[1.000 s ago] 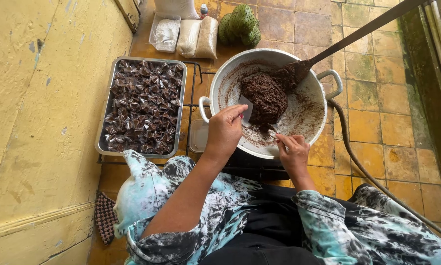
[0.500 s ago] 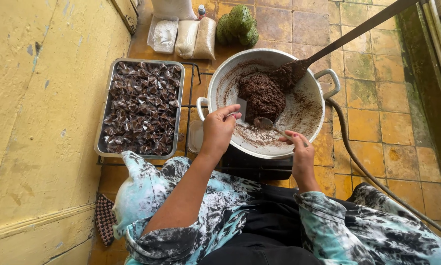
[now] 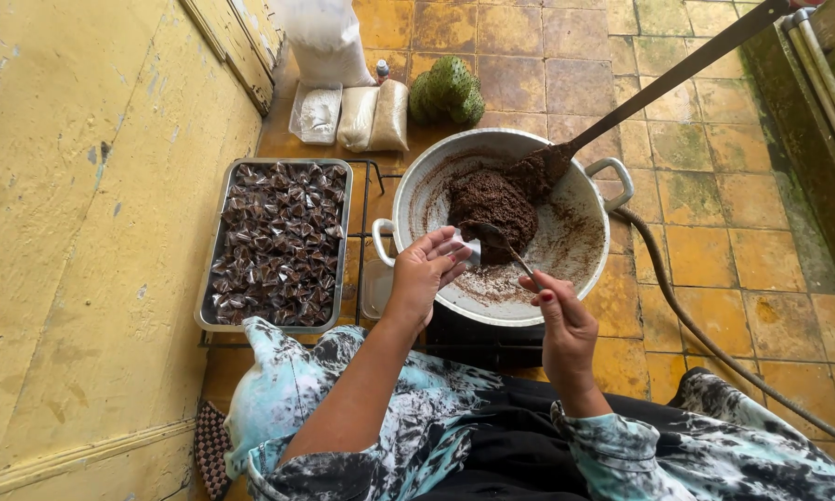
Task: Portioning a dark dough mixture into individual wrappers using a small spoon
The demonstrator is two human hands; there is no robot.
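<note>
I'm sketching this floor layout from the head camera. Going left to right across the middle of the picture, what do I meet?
Yellow painted wall → rectangular metal tray of small dark wrapped pieces → left hand holding a small clear wrapper → round metal pot of dark brown paste → dark hose on the yellow floor tiles.

Soft, even daylight, faint shadows, sharp focus, wide-angle bending at the edges.

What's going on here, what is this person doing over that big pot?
A seated person is working over a large metal pot holding a mound of dark brown paste. The right hand holds a spoon with its bowl at the paste, while the left hand cups a small clear wrapper beside it. A metal tray of wrapped dark pieces sits to the left.
</note>
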